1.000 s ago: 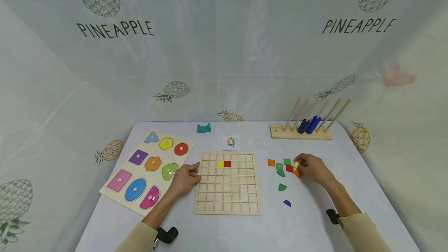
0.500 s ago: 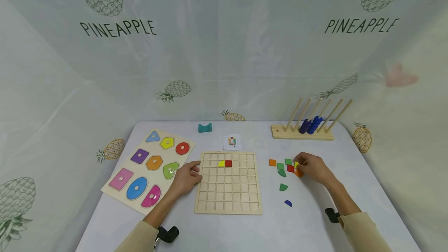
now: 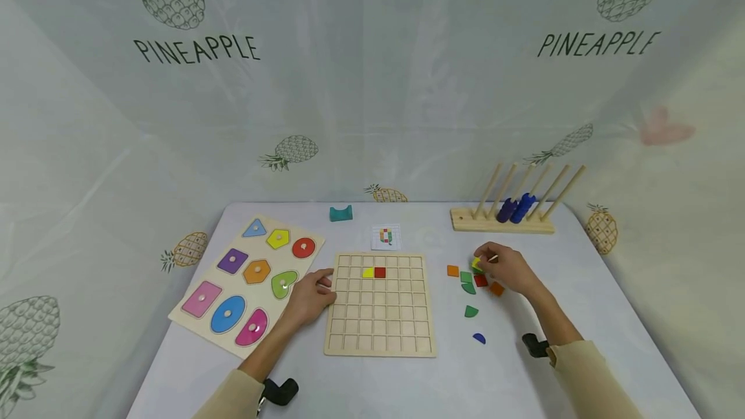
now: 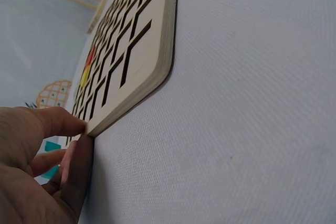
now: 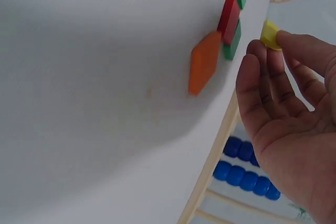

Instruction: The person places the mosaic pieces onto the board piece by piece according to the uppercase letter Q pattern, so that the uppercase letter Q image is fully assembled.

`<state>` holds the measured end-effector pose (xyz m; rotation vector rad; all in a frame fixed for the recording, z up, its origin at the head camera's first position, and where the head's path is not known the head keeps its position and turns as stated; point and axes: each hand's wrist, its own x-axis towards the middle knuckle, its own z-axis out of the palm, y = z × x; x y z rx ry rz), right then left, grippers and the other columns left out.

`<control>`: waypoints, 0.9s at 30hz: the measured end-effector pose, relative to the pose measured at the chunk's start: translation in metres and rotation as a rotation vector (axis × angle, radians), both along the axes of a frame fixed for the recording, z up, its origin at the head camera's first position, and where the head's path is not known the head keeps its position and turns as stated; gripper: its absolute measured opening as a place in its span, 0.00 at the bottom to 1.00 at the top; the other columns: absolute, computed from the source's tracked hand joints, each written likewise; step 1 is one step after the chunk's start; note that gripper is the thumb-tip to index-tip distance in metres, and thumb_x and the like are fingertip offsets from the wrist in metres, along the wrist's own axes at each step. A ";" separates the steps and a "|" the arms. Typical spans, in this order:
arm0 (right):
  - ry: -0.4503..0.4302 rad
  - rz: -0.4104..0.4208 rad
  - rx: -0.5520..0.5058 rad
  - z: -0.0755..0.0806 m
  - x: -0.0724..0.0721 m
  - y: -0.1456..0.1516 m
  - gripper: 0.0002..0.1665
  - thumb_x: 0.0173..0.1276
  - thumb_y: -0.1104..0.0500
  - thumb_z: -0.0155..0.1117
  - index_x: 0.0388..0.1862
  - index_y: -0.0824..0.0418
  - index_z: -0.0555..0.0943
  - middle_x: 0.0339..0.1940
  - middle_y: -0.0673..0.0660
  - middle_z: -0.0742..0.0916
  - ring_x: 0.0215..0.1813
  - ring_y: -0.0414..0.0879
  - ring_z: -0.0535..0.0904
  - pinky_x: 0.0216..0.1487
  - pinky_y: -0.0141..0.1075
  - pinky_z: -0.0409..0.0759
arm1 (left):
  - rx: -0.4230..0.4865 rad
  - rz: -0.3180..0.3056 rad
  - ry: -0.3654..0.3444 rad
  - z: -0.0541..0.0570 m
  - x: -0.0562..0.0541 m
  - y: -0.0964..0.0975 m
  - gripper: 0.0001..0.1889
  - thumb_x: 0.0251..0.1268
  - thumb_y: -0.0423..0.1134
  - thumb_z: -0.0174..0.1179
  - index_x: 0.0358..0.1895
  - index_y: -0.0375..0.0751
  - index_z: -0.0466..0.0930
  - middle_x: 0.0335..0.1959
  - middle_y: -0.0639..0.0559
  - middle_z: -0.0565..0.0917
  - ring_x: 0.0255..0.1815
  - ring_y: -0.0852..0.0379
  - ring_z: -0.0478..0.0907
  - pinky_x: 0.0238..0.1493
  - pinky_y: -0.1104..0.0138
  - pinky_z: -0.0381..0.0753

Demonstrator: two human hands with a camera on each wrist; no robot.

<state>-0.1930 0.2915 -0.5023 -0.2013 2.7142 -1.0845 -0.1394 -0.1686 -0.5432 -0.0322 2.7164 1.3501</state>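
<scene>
My left hand holds the left edge of a wooden grid board; thumb and a finger meet at its rim in the left wrist view. A yellow tile and a red tile lie side by side in the grid. My right hand pinches another small yellow tile between thumb and fingers, raised over the loose pieces; its full shape is partly hidden. Beneath and around it lie a red tile, an orange tile and a green square.
Nearby are another orange tile, green quarter-circles and a blue half-circle. A pattern card lies behind the board. A shape puzzle is left, a teal block at the back, a peg stand back right.
My right hand has lifted the yellow tile from beside the orange one and moved it left and away from me, over the green tile. The left hand stays at the board's edge.
</scene>
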 end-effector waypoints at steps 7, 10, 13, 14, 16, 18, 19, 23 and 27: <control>0.007 0.013 -0.030 -0.007 -0.013 -0.028 0.13 0.73 0.58 0.63 0.53 0.62 0.81 0.43 0.56 0.84 0.47 0.52 0.81 0.39 0.37 0.81 | 0.001 0.004 -0.002 0.000 0.000 0.001 0.29 0.56 0.32 0.69 0.64 0.38 0.78 0.40 0.52 0.80 0.40 0.59 0.81 0.42 0.65 0.81; 0.012 0.026 -0.043 -0.009 -0.017 -0.040 0.13 0.73 0.58 0.64 0.52 0.61 0.82 0.44 0.56 0.85 0.48 0.53 0.82 0.40 0.37 0.81 | 0.000 0.005 0.001 0.001 0.001 0.001 0.28 0.57 0.33 0.69 0.64 0.38 0.78 0.40 0.52 0.80 0.41 0.59 0.82 0.42 0.65 0.81; -0.001 0.033 -0.057 -0.011 -0.021 -0.051 0.13 0.72 0.58 0.64 0.53 0.60 0.82 0.44 0.55 0.85 0.49 0.52 0.82 0.42 0.38 0.80 | 0.005 0.006 0.003 0.002 0.001 0.001 0.28 0.57 0.32 0.69 0.64 0.37 0.78 0.40 0.52 0.80 0.41 0.59 0.82 0.42 0.64 0.82; 0.000 0.039 -0.064 -0.012 -0.022 -0.054 0.13 0.72 0.58 0.64 0.53 0.60 0.82 0.44 0.55 0.85 0.49 0.52 0.82 0.41 0.38 0.80 | 0.007 0.005 0.002 0.002 0.002 0.001 0.28 0.57 0.32 0.69 0.64 0.37 0.78 0.40 0.52 0.80 0.41 0.59 0.82 0.42 0.64 0.82; -0.002 0.042 -0.072 -0.014 -0.026 -0.061 0.12 0.72 0.58 0.64 0.52 0.59 0.82 0.44 0.54 0.85 0.48 0.51 0.82 0.41 0.38 0.80 | 0.009 0.004 -0.002 0.001 0.002 0.000 0.28 0.57 0.32 0.69 0.64 0.37 0.78 0.40 0.52 0.80 0.41 0.59 0.82 0.42 0.64 0.82; 0.002 0.046 -0.082 -0.015 -0.031 -0.069 0.11 0.72 0.58 0.64 0.51 0.59 0.82 0.43 0.54 0.86 0.46 0.50 0.82 0.39 0.38 0.80 | 0.009 0.004 -0.006 0.000 0.002 0.000 0.28 0.57 0.32 0.69 0.64 0.37 0.78 0.40 0.52 0.80 0.40 0.59 0.82 0.41 0.65 0.82; 0.015 0.061 -0.085 -0.016 -0.033 -0.072 0.11 0.72 0.59 0.64 0.51 0.60 0.82 0.43 0.55 0.86 0.44 0.49 0.82 0.38 0.37 0.80 | 0.008 0.004 -0.008 0.000 0.002 -0.001 0.28 0.57 0.32 0.69 0.64 0.37 0.78 0.40 0.52 0.80 0.40 0.59 0.82 0.41 0.65 0.82; 0.033 0.094 -0.103 -0.016 -0.040 -0.088 0.11 0.72 0.59 0.63 0.50 0.60 0.83 0.40 0.55 0.86 0.39 0.46 0.82 0.36 0.36 0.80 | 0.002 0.008 -0.003 0.000 0.002 -0.002 0.29 0.55 0.33 0.69 0.64 0.38 0.78 0.40 0.52 0.80 0.38 0.59 0.83 0.38 0.65 0.81; 0.029 0.132 -0.114 -0.013 -0.041 -0.104 0.11 0.72 0.59 0.63 0.50 0.60 0.83 0.39 0.55 0.85 0.39 0.45 0.82 0.35 0.36 0.79 | 0.009 0.015 -0.004 0.000 0.003 -0.002 0.29 0.54 0.33 0.69 0.63 0.38 0.78 0.40 0.52 0.81 0.36 0.60 0.83 0.36 0.66 0.81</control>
